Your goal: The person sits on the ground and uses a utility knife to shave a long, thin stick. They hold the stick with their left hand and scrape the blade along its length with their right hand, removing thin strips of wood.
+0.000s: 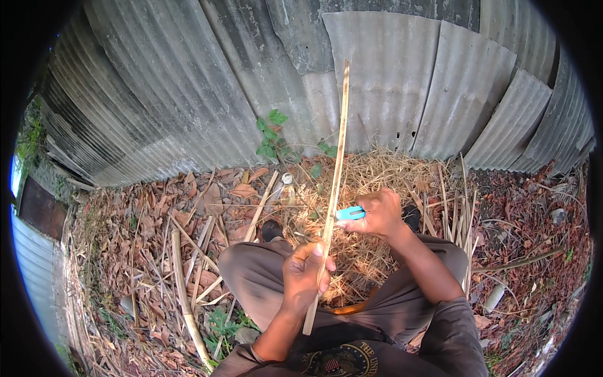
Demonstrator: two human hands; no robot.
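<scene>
A long, pale bamboo strip [340,144] stands aslant in front of me, its far end reaching up before the metal fence and its near end by my lap. My left hand [300,274] is closed around its lower part, thumb along the strip. In my right hand [380,213] is a light-blue utility knife [350,213], gripped with the fingers wrapped round it. The knife's front end meets the strip's right side, a little above my left hand; its blade is too small to make out.
Thin shavings [358,270] lie between and beyond my bent legs. A thicker bamboo pole [183,295] and several strips lie on dry leaves to the left; more strips [463,213] lie right. A corrugated metal fence [383,81] stands ahead, a green plant [269,141] at its foot.
</scene>
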